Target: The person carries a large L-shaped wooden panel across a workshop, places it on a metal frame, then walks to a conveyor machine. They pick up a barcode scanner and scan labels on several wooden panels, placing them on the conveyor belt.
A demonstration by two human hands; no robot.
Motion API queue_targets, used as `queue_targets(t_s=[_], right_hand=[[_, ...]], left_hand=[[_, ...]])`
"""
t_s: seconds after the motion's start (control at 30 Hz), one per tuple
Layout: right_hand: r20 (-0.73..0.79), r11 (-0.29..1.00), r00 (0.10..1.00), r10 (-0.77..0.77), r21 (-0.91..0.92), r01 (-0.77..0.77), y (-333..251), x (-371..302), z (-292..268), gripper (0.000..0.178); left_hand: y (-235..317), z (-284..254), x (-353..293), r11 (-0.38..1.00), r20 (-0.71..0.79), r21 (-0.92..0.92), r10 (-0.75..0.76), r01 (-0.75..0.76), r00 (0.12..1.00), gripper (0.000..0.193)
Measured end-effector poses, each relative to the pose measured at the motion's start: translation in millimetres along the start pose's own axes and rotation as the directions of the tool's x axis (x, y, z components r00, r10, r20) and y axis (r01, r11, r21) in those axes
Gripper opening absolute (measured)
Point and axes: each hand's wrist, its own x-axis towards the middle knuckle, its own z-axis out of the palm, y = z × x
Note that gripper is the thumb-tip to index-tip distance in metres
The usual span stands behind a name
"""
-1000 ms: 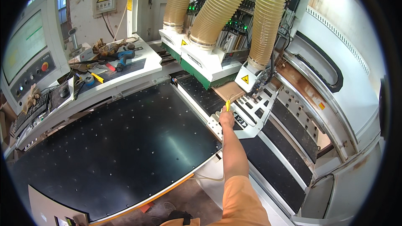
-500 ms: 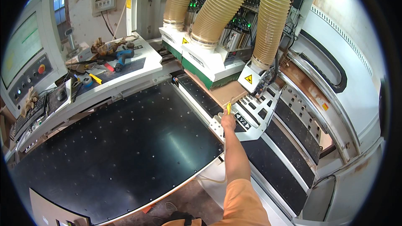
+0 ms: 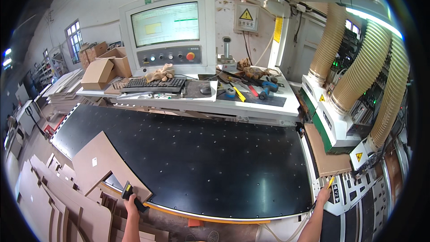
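Observation:
My left hand is closed around the handle of a black handheld scanner with a yellow mark. Beside it, a brown board panel with a notch and a small white label overlaps the near left edge of the black worktable. Over on the right, my right hand grips a slim yellow air blow gun, with a pale hose trailing back below the wrist. Its tip points at the near edge of a brown board under the machine head.
A monitor console with a keyboard stands beyond the worktable. Tools, including a yellow-handled cutter, lie on the side bench. Ribbed dust hoses rise from the machine at right. Stacked board pieces fill the lower left.
The view has swung left, bringing the monitor and stacked boards fully in. My left hand with the scanner now shows. My right hand still holds the blow gun near the machine head.

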Motion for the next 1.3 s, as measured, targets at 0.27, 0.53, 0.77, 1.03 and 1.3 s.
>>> queue_targets(t_s=[0.27,0.53,0.77,1.03,1.3], right_hand=[[-0.001,0.983,0.991,-0.137,-0.123,0.136,-7.2,-39.5,-0.1,0.061],[0.119,0.966,0.993,0.017,-0.257,0.015,-36.6,-106.8,-36.5,0.06],[0.074,0.999,0.996,0.041,0.005,-0.041,-34.3,-180.6,-58.2,0.064],[-0.218,0.847,0.901,0.376,0.476,-0.238,80.0,-266.5,-82.9,0.047],[-0.292,0.442,0.6,0.745,0.89,-0.116,125.7,-272.1,-185.0,0.051]], left_hand=[[-28.2,-21.1,30.3,0.988,0.128,-0.139,-0.045,0.063,0.991,0.021],[-1.1,-5.1,9.9,0.99,0.171,-0.01,-0.136,0.14,0.976,0.035],[41.3,-1.2,-19.2,0.99,0.186,0.035,-0.144,0.14,0.972,0.037],[48.2,24.1,-36.1,0.987,0.224,0.093,-0.147,0.129,0.964,0.041],[51.5,13.7,-26.6,0.988,0.231,0.072,-0.151,0.138,0.961,0.046]])
